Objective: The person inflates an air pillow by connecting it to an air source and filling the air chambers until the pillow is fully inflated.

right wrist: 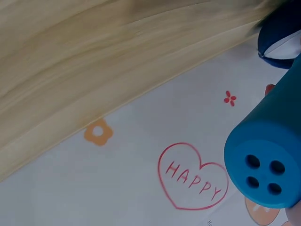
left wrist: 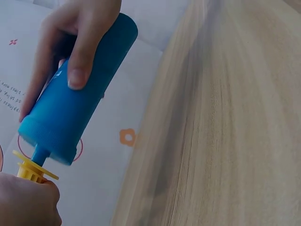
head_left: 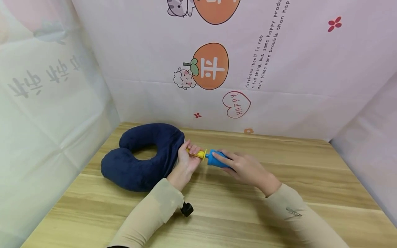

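A blue hand pump (head_left: 217, 158) with a yellow ribbed end piece (head_left: 201, 154) is held level above the table, beside a navy U-shaped neck pillow (head_left: 139, 172). My left hand (head_left: 189, 160) grips the yellow piece right at the pillow's edge; whether the tip sits inside the pillow is hidden. Round the blue cylinder (left wrist: 87, 94) curl the fingers of my right hand (head_left: 248, 167). A short blue stem joins the cylinder to the yellow flange. In the right wrist view, several holes show in the cylinder's end (right wrist: 263, 172), and a whitish patch shows at the pillow (right wrist: 275, 49).
The wood-grain table (head_left: 263, 213) runs back to a printed white cloth (head_left: 149, 69) hung behind it, with more cloth at both sides. A small black object (head_left: 186, 209) sits by my left sleeve.
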`<state>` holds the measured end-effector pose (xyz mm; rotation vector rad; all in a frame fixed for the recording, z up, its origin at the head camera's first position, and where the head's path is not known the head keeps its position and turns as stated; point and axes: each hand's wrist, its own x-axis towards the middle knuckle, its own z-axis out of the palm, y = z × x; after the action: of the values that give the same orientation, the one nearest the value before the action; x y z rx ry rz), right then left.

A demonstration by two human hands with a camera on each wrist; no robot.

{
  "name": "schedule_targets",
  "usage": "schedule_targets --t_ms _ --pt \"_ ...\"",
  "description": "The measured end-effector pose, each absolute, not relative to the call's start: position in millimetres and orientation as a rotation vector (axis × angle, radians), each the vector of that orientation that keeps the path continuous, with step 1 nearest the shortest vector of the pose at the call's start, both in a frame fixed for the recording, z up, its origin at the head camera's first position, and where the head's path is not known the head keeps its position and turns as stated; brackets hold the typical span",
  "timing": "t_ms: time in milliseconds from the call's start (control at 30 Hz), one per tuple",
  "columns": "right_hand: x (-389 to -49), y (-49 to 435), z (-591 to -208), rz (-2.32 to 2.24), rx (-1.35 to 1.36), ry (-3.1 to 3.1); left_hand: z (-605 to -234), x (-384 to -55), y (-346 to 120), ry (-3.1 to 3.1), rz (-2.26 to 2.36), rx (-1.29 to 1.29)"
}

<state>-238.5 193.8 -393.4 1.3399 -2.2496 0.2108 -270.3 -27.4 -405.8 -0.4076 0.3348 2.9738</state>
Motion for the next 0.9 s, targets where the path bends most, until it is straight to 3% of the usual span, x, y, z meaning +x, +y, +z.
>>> schedule_targets --t_ms 400,900 --pt "-239 196 -394 0.298 1.37 -2.325 -405 -271 -32 0.401 2.926 -0.413" --pt "-228 269 -398 0.235 1.371 -2.272 -404 -274 -41 0.323 2.922 -0.463"
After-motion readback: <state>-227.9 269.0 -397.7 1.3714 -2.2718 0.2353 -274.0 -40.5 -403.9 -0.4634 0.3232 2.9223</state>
